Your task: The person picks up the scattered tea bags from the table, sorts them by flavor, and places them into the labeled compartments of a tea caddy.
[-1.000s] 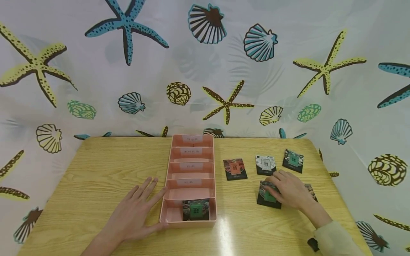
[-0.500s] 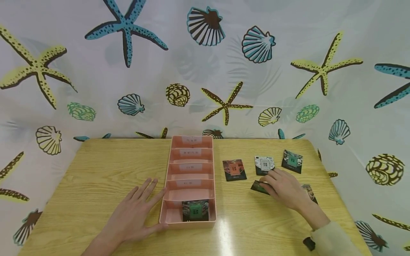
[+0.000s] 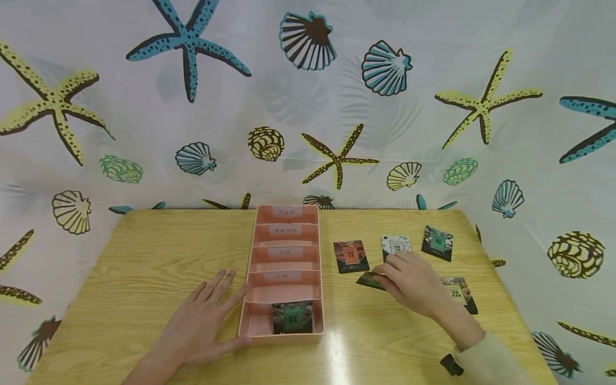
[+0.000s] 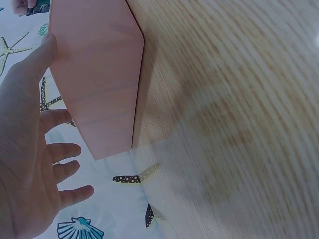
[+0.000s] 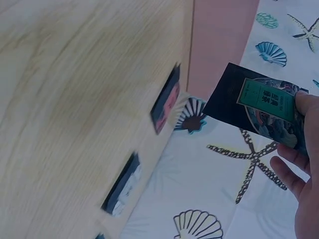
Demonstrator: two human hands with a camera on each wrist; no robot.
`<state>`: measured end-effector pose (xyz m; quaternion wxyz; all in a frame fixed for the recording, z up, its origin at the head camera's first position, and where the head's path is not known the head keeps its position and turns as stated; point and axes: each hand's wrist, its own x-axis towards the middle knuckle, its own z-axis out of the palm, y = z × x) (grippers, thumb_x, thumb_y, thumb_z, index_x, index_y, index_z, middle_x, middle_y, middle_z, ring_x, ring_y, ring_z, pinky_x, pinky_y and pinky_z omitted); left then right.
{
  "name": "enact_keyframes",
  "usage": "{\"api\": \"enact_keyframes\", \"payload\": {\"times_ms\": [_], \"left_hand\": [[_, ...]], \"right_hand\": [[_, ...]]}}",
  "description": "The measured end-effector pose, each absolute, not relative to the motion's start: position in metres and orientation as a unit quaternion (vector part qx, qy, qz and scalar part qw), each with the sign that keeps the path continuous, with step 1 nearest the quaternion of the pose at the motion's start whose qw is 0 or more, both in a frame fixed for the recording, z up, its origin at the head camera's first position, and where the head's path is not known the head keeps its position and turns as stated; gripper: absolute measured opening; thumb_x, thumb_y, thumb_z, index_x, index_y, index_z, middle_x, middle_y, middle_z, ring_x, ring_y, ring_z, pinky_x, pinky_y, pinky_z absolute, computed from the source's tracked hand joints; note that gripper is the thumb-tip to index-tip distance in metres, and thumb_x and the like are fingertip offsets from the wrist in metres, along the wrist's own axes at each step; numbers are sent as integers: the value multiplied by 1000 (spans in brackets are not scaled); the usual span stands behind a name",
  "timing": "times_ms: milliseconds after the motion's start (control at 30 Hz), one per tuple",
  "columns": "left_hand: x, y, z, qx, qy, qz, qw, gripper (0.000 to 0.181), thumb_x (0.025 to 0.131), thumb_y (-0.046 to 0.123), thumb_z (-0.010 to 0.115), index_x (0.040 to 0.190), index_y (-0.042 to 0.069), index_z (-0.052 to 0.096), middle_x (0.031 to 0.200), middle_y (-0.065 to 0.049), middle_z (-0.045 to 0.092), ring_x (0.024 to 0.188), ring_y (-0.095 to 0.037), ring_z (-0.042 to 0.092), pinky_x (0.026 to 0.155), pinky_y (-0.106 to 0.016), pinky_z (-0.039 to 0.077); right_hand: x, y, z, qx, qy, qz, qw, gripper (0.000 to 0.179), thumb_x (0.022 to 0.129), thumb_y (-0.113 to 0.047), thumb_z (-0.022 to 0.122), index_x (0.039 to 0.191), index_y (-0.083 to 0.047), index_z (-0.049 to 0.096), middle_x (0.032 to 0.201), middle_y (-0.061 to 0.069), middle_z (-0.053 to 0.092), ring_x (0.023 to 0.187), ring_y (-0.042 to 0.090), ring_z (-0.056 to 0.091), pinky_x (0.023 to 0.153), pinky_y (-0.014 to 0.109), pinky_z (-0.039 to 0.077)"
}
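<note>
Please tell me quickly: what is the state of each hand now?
Left hand: open, touching the pink box.
Right hand: closed, pinching a green-labelled packet.

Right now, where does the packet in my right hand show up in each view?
Head: packet right of center, lower half, in the right hand.
Left wrist: top left corner, partly cut off.
Right wrist: right of center, green label showing.
Shared landmark: the box.

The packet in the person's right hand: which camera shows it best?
The right wrist view: the packet is large there, its green label facing the camera, though the right hand covers one end. The head view shows it small, foreshortened and partly behind fingers; the left wrist view shows just a bit at the top-left.
</note>
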<state>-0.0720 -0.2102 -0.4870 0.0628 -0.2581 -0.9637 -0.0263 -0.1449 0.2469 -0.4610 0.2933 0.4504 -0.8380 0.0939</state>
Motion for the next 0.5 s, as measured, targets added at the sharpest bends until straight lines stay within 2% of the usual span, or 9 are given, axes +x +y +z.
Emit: {"api": "enact_keyframes", "payload": {"times_ms": [167, 500], "left_hand": [[-71, -210, -487, -258, -964, -24, 64, 96, 85, 85, 61, 157, 22, 53, 167, -19, 43, 155, -41, 42, 115, -59, 50], [-71, -211, -488, -266, -960, -18, 83, 97, 84, 84, 62, 157, 22, 52, 166, -20, 45, 153, -41, 45, 113, -59, 52]], "right_hand": [[-142, 231, -452, 461, -821, 118, 315, 42, 115, -36, 44, 100, -15, 77, 82, -4, 67, 72, 12, 57, 63, 26, 49], [-136, 199, -438, 475, -804, 154, 324, 36, 113, -35, 49, 99, -15, 77, 81, -5, 69, 71, 10, 58, 64, 26, 49]]}}
